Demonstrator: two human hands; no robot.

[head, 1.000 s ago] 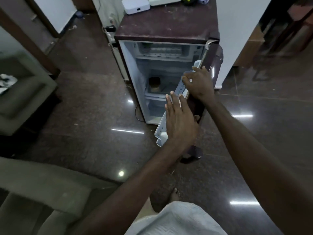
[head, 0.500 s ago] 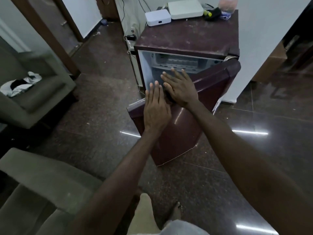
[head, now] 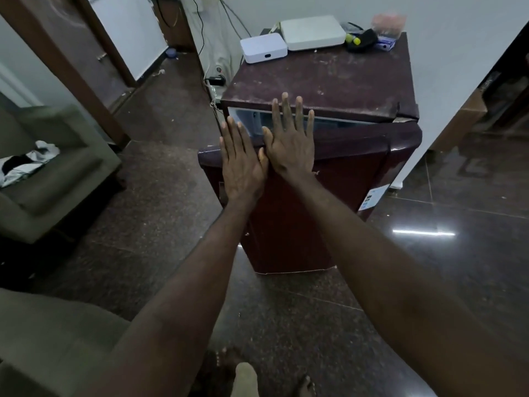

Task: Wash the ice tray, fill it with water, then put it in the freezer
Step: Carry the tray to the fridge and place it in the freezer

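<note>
A small maroon fridge [head: 329, 81] stands on the dark floor against the white wall. Its door [head: 315, 213] is nearly closed, with only a narrow gap showing the pale interior along the top edge. My left hand [head: 242, 164] lies flat on the door's upper left, fingers spread. My right hand [head: 290, 141] presses flat beside it, its fingertips reaching over the gap to the fridge's top edge. Neither hand holds anything. The ice tray is hidden from view.
On the fridge top sit two white boxes [head: 263, 47], [head: 312, 34] and small dark items [head: 363, 40]. A grey armchair [head: 43, 173] with a cloth on it stands at left, another seat at lower left. Cables and a power strip [head: 214, 81] lie behind the fridge's left side.
The fridge door has swung from wide open to almost closed. Both hands moved from its edge to lie flat on its outer face, pushing it in.
</note>
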